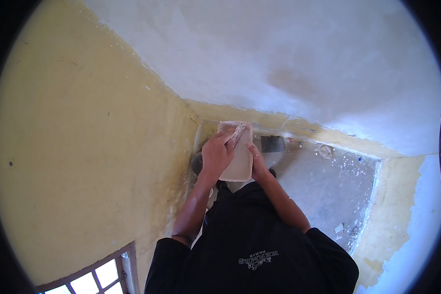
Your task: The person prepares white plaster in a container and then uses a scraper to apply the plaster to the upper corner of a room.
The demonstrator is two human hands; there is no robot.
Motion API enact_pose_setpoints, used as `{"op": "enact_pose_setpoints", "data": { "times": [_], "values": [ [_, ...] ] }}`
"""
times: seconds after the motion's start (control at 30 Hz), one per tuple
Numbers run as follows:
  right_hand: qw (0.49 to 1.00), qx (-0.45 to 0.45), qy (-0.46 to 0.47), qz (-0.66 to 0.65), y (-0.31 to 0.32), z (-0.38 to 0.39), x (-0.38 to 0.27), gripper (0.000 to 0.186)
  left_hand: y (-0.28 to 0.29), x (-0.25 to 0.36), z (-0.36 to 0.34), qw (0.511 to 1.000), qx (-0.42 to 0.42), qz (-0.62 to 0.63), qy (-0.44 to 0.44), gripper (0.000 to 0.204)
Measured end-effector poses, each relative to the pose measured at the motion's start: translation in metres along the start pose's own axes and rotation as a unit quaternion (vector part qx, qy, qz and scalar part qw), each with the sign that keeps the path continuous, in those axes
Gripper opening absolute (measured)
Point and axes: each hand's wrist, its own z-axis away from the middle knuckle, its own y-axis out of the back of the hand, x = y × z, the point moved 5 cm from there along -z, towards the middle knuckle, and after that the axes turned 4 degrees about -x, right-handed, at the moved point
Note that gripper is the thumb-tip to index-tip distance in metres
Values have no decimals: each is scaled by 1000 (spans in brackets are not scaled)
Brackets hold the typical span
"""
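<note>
My left hand [217, 156] lies over the left part of a pale, rounded rectangular tray [240, 167], its fingers closed on a narrow-looking scraper [238, 133] caked with off-white paste. My right hand [257, 161] grips the tray's right side, thumb at the edge. The scraper slants up toward the tray's far end; my left fingers hide its handle.
Yellow wall [93, 161] on the left with a barred window [95, 274]; mottled white-grey surface [328, 59] above. On the speckled floor [328, 196] are a dark slab [272, 144], a crumpled pale item [324, 151], scattered debris, and a dark rounded object [196, 163] beside the tray.
</note>
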Motion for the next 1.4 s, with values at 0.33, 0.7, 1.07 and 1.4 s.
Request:
{"op": "enact_pose_setpoints", "data": {
  "times": [0.33,0.7,1.07,1.4],
  "values": [
    [998,-2,14,-57,-6,7,-9,48,-12,-5,16,995,-87,32,28,14],
    [996,-2,55,-69,-6,0,-3,47,-19,20,26,999,7,-8,48,16],
    [998,19,41,-53,4,3,1,43,10,10,28,992,35,-101,65,15],
    [997,44,52,-24,-7,9,-8,54,6,7,42,994,26,-60,92,8]
  ]
}}
